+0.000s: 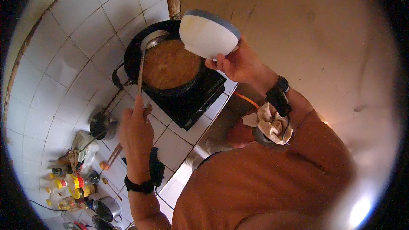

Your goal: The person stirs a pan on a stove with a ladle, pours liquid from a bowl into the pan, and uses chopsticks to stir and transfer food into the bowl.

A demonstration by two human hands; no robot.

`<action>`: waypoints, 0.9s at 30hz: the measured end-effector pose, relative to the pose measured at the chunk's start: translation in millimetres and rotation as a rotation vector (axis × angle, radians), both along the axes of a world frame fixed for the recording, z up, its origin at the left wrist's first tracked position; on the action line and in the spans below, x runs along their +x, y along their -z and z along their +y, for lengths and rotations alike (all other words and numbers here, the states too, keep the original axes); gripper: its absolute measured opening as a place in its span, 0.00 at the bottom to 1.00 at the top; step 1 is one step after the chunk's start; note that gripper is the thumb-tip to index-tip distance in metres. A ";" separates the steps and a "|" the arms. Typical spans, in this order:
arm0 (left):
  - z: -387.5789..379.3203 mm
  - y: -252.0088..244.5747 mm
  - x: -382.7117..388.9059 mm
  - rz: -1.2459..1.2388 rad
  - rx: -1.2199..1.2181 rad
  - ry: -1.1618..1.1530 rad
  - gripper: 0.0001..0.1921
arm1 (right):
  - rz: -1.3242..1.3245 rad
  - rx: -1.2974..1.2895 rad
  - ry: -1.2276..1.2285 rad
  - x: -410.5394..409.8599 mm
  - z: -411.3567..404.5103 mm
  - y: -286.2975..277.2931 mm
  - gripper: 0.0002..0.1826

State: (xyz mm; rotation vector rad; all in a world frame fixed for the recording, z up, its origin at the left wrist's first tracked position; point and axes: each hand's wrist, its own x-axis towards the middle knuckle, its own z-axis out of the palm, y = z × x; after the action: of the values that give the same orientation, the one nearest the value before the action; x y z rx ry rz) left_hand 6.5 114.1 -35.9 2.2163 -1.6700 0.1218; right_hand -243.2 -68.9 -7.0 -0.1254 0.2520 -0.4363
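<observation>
My left hand (pixel 136 134) grips the handle of a metal ladle (pixel 141 67). The ladle's head rests inside a black wok (pixel 128 52), at its far left side, and the wok is filled with brown food or liquid (pixel 171 65). My right hand (pixel 239 62) holds a white bowl with a blue-grey rim (pixel 207 35) by its lower side. This bowl is tilted beside and partly in front of the wok's right side, its inner side hidden from me. Under the wok is a black flat cooktop (pixel 185 111).
White tiles (pixel 73 64) cover the wall at left. Along the counter stand a small dark pan (pixel 99 124), wooden tongs (pixel 115 155), several yellow-capped bottles (pixel 75 182), a spoon (pixel 111 187) and a metal pot (pixel 112 207). An orange cable (pixel 246 98) hangs beyond the counter edge, near crumpled paper (pixel 268 118).
</observation>
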 end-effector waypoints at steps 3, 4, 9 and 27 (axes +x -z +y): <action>-6.9 5.0 13.4 -0.125 -0.005 0.055 0.21 | 0.067 -0.134 0.074 3.7 12.1 4.5 0.32; -12.2 6.9 16.2 -0.177 0.002 0.078 0.21 | 0.068 -0.116 0.067 2.7 10.6 11.8 0.32; -52.5 45.1 64.9 -0.484 -0.098 0.264 0.15 | 0.029 -0.382 0.127 -3.7 16.4 54.8 0.34; 153.6 276.5 140.0 0.126 0.190 -0.261 0.30 | 0.554 -0.174 0.101 47.8 172.8 92.3 0.26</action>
State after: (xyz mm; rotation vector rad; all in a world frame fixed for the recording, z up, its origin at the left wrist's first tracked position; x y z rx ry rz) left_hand 146.5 267.7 -312.5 2.5185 -1.3704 -0.1135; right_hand -195.4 103.9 -99.4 -0.4071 0.7678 -0.5183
